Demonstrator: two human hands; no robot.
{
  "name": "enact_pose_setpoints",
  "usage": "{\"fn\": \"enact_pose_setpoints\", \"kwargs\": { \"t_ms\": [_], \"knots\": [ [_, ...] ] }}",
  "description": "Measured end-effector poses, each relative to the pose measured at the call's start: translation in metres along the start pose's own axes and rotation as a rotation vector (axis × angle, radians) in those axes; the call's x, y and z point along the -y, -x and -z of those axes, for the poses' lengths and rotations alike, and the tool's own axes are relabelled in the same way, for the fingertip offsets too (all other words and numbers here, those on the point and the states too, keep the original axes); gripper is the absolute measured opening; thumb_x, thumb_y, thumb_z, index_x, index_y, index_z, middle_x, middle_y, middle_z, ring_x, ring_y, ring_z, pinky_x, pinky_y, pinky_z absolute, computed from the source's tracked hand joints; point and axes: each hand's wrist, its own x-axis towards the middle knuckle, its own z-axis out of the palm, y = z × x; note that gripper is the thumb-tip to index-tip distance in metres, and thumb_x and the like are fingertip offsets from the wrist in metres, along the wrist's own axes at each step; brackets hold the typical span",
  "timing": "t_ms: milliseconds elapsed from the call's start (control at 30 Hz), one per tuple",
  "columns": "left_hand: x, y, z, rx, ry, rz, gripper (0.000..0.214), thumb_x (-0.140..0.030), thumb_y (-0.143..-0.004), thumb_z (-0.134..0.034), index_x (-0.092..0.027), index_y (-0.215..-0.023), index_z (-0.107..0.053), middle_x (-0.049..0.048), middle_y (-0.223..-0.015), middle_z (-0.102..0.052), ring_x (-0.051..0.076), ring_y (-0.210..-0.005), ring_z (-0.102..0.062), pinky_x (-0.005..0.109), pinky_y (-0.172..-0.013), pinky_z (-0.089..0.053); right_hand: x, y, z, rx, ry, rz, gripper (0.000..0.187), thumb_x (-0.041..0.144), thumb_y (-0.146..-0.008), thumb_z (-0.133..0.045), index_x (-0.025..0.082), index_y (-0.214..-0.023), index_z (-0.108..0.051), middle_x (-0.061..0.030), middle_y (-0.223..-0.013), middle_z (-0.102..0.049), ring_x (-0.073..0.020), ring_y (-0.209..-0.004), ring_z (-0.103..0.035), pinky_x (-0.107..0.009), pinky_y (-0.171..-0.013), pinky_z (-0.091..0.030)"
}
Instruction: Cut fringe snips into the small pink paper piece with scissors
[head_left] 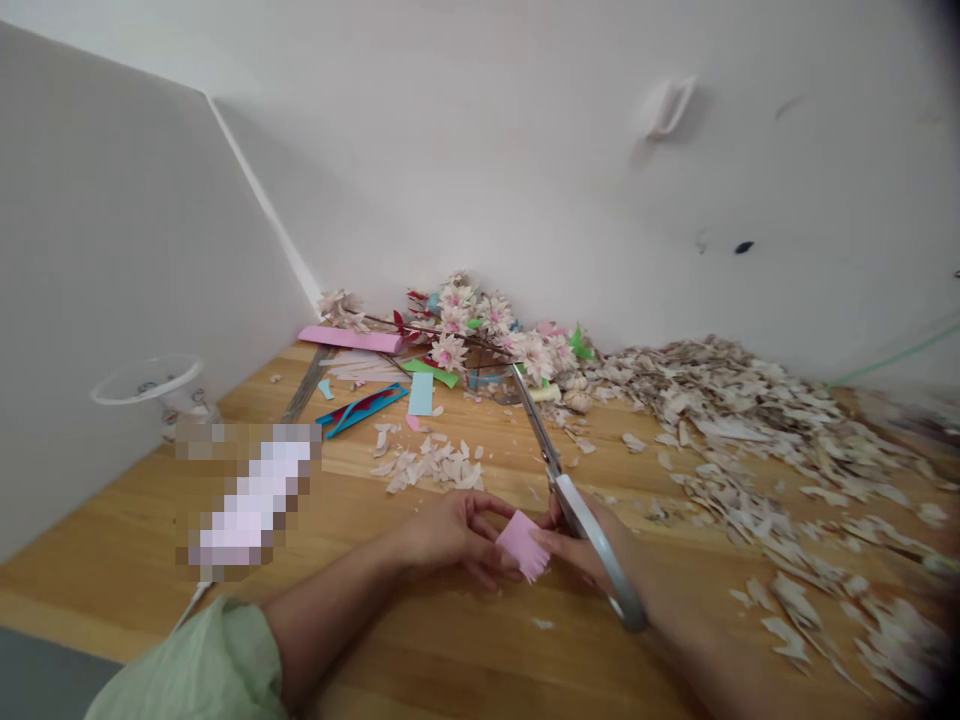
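Head view: pixelated patch [247, 495] hides something near left hand [450, 535].

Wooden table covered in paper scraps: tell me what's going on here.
A person's left hand pinches a small fringed pink paper piece while the right hand grips long steel scissors with silver handles, blades pointing away. Heaps of cream paper scraps cover the light wooden table, and pink-and-white artificial blossoms on twigs lie against the wall.

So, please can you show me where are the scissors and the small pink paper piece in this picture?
Scissors [537, 424], head view, on the metal blades.
Pink paper piece [523, 545], head view, on its middle.
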Motion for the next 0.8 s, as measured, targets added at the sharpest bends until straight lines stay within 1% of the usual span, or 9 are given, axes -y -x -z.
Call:
{"fn": "enact_pose_setpoints", "kwargs": {
  "t_ms": [167,267,333,367,500,567,633,700,800],
  "knots": [
    [-0.004,0.002,0.006,-0.03,-0.091,-0.081,0.051,-0.023,-0.05,-0.08,-0.016,-0.099,-0.064,0.0061,-0.081,-0.071,0.017,-0.069,-0.066,0.026,-0.059,-0.05,0.011,-0.009,-0.007,-0.074,0.027,-0.004,0.029,0.039,-0.057,-0.071,0.023,-0.064,-0.049,0.0049,-0.055,-0.052,-0.0143,-0.053,-0.052,-0.027,-0.052,-0.045],
    [-0.017,0.015,0.01,-0.169,-0.215,-0.195,0.036,-0.029,-0.057,-0.076,-0.017,-0.09,-0.066,0.0046,-0.081,-0.071,0.013,-0.065,-0.062,0.023,-0.058,-0.047,0.011,-0.013,-0.005,-0.173,0.07,-0.001,0.028,0.041,-0.058,-0.069,0.024,-0.066,-0.049,0.0031,-0.06,-0.054,-0.0166,-0.056,-0.054,-0.031,-0.055,-0.047],
    [-0.026,0.033,0.014,-0.353,-0.338,-0.276,0.023,-0.038,-0.065,-0.069,-0.016,-0.069,-0.065,0.0022,-0.066,-0.067,0.009,-0.053,-0.055,0.021,-0.053,-0.043,0.006,-0.013,0.0,-0.231,0.107,-0.001,0.027,0.041,-0.059,-0.069,0.024,-0.067,-0.049,0.0021,-0.062,-0.056,-0.018,-0.058,-0.056,-0.032,-0.057,-0.047],
    [-0.03,0.046,0.017,-0.44,-0.405,-0.311,0.027,-0.042,-0.068,-0.066,-0.016,-0.061,-0.062,0.0003,-0.057,-0.062,0.008,-0.048,-0.05,0.02,-0.05,-0.04,0.003,-0.012,0.004,-0.25,0.124,-0.003,0.027,0.041,-0.058,-0.069,0.024,-0.067,-0.05,0.0018,-0.062,-0.057,-0.0187,-0.058,-0.056,-0.033,-0.057,-0.048],
    [-0.026,0.107,0.043,-0.825,-0.603,-0.398,0.034,-0.051,-0.068,-0.062,-0.018,-0.059,-0.058,-0.0029,-0.051,-0.053,0.01,-0.049,-0.046,0.021,-0.05,-0.037,-0.008,-0.009,0.016,-0.279,0.166,-0.015,0.027,0.041,-0.056,-0.069,0.025,-0.07,-0.051,0.001,-0.063,-0.059,-0.0211,-0.061,-0.059,-0.035,-0.059,-0.049],
    [-0.012,0.137,0.066,-1.095,-0.665,-0.348,0.042,-0.057,-0.067,-0.059,-0.019,-0.053,-0.049,-0.004,-0.048,-0.045,0.011,-0.047,-0.042,0.023,-0.047,-0.034,-0.011,-0.007,0.019,-0.279,0.173,-0.018,0.027,0.04,-0.056,-0.068,0.025,-0.07,-0.051,0.0003,-0.064,-0.061,-0.0216,-0.062,-0.06,-0.035,-0.06,-0.049],
    [0.004,0.16,0.091,-1.388,-0.749,-0.267,0.04,-0.06,-0.067,-0.058,-0.02,-0.063,-0.051,-0.0015,-0.057,-0.051,0.016,-0.056,-0.051,0.027,-0.051,-0.039,-0.012,-0.006,0.019,-0.274,0.173,-0.021,0.026,0.04,-0.057,-0.068,0.025,-0.07,-0.051,0.0,-0.064,-0.062,-0.0218,-0.063,-0.061,-0.035,-0.06,-0.05],
    [0.018,0.174,0.11,-1.537,-0.871,-0.216,0.043,-0.059,-0.066,-0.058,-0.02,-0.083,-0.054,0.0069,-0.086,-0.061,0.028,-0.085,-0.058,0.036,-0.07,-0.046,-0.011,-0.005,0.017,-0.269,0.168,-0.023,0.025,0.039,-0.058,-0.069,0.025,-0.07,-0.051,0.0003,-0.064,-0.062,-0.0217,-0.062,-0.061,-0.035,-0.059,-0.05],
    [0.03,0.179,0.124,-1.534,-1.038,-0.148,0.059,-0.06,-0.065,-0.056,-0.015,-0.101,-0.051,0.0177,-0.109,-0.057,0.037,-0.108,-0.051,0.046,-0.089,-0.041,-0.01,-0.004,0.016,-0.264,0.158,-0.028,0.023,0.037,-0.059,-0.07,0.026,-0.071,-0.053,0.0005,-0.064,-0.061,-0.0219,-0.063,-0.061,-0.034,-0.06,-0.049]
  ]
}}
